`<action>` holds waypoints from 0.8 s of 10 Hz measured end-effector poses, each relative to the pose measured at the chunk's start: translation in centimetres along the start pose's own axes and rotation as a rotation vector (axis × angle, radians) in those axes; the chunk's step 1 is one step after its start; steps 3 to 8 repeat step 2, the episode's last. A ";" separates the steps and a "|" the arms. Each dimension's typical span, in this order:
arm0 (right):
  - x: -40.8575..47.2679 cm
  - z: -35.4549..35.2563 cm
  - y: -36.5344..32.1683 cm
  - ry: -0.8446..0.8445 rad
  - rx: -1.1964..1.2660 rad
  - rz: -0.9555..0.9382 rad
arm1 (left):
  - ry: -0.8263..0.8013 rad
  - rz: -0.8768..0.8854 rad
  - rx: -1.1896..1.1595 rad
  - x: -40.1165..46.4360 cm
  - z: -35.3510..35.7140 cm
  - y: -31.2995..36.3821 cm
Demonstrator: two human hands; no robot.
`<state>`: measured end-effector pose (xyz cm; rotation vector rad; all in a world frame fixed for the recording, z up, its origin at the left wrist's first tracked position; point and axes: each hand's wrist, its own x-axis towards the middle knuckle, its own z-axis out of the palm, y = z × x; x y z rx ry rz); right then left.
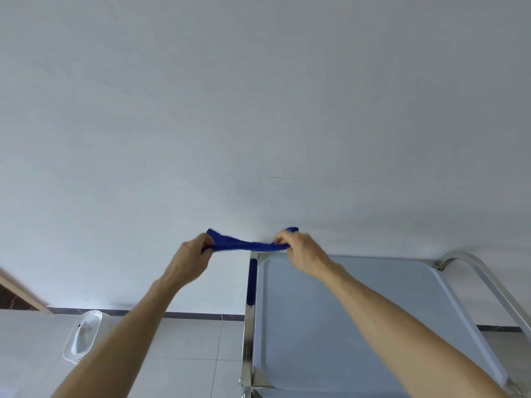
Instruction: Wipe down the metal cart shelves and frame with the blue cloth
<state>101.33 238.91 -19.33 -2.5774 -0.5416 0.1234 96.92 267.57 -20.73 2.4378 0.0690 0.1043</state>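
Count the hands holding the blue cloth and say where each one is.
2. The left hand grips the blue cloth's left end; the right hand grips its right end, above the cart's top shelf.

The cloth [249, 245], centre frame, is deep blue, soft and fuzzy, with a matt nap. The cart [330, 326] at lower right is polished metal: its frame mirror-glossy, its shelf smooth with a duller sheen. The wall [258, 110] is matt white; the floor [186, 354] tiles smooth, faintly glossy.
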 end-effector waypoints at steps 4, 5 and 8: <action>-7.9 8.3 4.5 -0.704 -0.217 0.113 | -0.590 -0.063 0.079 -7.4 7.3 -6.4; -7.9 8.3 4.5 -0.704 -0.217 0.113 | -0.590 -0.063 0.079 -7.4 7.3 -6.4; -7.9 8.3 4.5 -0.704 -0.217 0.113 | -0.590 -0.063 0.079 -7.4 7.3 -6.4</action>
